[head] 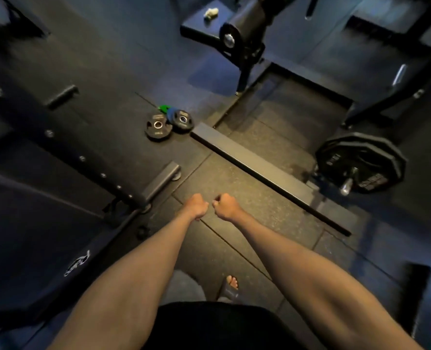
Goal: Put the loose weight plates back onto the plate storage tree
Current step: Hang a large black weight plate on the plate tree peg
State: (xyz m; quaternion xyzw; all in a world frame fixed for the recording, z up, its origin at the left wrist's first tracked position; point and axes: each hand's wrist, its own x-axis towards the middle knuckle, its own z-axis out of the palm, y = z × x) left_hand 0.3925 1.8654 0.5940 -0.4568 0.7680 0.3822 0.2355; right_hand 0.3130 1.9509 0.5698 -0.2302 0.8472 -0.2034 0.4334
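Both hands are out in front, over the dark floor mat [234, 183], on the near side of the long black beam [259, 170] that lies on the floor. The left hand [196, 207] is curled into a fist and holds nothing. The right hand [225, 207] is a fist too and holds nothing. The two fists are just beside each other and do not touch.

The pile of loose plates [169, 120] lies on the floor just past the far end of the beam, well apart from the hands. A black plate [158, 126] with a shiny ring in its middle lies flat. A second black plate [182, 120] is closest to the beam's end and partly covers a blue plate [171, 112]. A green plate [163, 108] peeks out behind the blue one.

On the far side of the beam, big black plates [360, 161] sit on a bar [346, 186] with a shiny end. Far beyond the beam stands a black stand [244, 59] with a round plate on it. On the near side of the beam is a foot [230, 286] in a dark sandal.
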